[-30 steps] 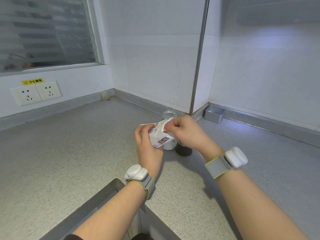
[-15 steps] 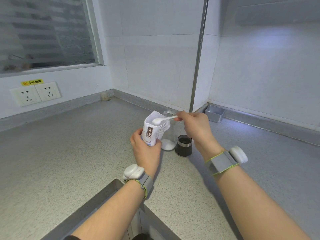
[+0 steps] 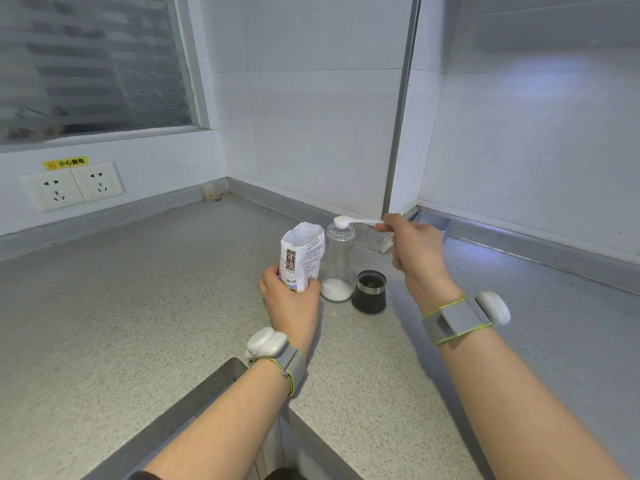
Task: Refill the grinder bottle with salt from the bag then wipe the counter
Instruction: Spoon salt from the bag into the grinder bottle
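While the left hand (image 3: pixel 291 301) grips the salt bag (image 3: pixel 302 258) upright on the table (image 3: pixel 138 306), the open grinder bottle (image 3: pixel 338 268) stands just beside it, barely filled. Beyond, the right hand (image 3: pixel 415 251) pinches a spoon (image 3: pixel 358 221) heaped with salt over the bottle's mouth. Refilling is mid-scoop; the next move probably calls for tipping squarely into that narrow opening.

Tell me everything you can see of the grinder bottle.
The grinder bottle is a clear, glass-looking cylinder standing upright on the speckled counter, its mouth uncapped. A shallow layer of white salt covers its bottom; the rest looks empty. The salt bag stands close on its left, contact unclear; the dark grinder cap sits apart on its right. A white spoon heaped with salt, pinched by the right hand, hovers over the mouth.
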